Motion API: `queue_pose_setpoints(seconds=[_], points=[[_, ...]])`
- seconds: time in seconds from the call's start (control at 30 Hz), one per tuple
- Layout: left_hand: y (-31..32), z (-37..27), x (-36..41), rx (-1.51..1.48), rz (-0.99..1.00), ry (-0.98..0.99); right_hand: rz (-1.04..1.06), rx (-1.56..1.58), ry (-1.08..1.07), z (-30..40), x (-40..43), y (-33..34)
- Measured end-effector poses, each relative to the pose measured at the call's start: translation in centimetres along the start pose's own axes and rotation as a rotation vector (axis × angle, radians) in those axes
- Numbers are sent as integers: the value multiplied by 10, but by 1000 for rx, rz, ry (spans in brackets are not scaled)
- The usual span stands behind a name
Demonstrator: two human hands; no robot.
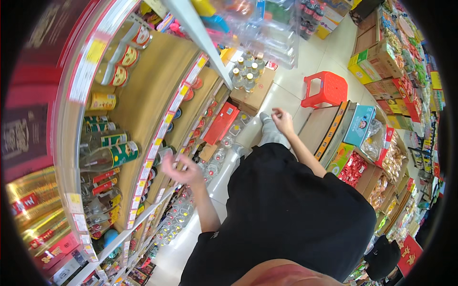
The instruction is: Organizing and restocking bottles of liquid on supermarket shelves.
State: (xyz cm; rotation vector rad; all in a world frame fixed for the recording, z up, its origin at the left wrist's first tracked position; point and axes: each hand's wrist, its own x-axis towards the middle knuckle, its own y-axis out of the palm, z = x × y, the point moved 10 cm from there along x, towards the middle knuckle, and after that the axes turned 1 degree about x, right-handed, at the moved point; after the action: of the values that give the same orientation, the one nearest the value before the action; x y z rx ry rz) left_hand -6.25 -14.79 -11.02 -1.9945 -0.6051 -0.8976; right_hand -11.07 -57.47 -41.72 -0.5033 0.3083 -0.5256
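My left hand (183, 172) is raised in front of the shelving on the left, its fingers apart and slightly blurred, with nothing seen in it. Beyond its fingertips are a price-tag strip (157, 142) and bottles on the lower shelf, partly hidden by the hand. Nearest to it on the upper shelf lie clear bottles with green labels (123, 154). My right hand (283, 122) hangs over the floor by my shoe, fingers loosely bent and holding nothing visible. A red box (222, 122) stands low by the shelves, between the two hands.
Several clear bottles with pale caps (249, 83) stand on a cardboard carton (263, 91) ahead. A red plastic stool (326, 87) is on the tiled floor. Bins of wrapped snacks (352, 168) line the right side. Large clear jugs (179, 212) stand along the shelf base.
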Motion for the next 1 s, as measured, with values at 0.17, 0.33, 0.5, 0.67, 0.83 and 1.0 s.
queue_pose_setpoints(seconds=[0.17, 0.33, 0.5, 0.67, 0.83, 1.0], points=[[149, -35, -84, -443, 656, -554, -15, -9, -88, 15, 158, -8], [279, -61, -151, -500, 836, -688, 157, -46, -165, 35, 257, 1], [377, -63, -177, -328, 897, -582, 394, -105, -458, 44, 289, 40], [415, -94, -165, -332, 746, -684, 483, -30, -562, 37, 297, 56], [435, -54, -197, -320, 646, -741, 447, -81, -701, 58, 303, 69], [439, -54, -201, -213, 677, -725, 379, 205, -650, 57, 302, 45]])
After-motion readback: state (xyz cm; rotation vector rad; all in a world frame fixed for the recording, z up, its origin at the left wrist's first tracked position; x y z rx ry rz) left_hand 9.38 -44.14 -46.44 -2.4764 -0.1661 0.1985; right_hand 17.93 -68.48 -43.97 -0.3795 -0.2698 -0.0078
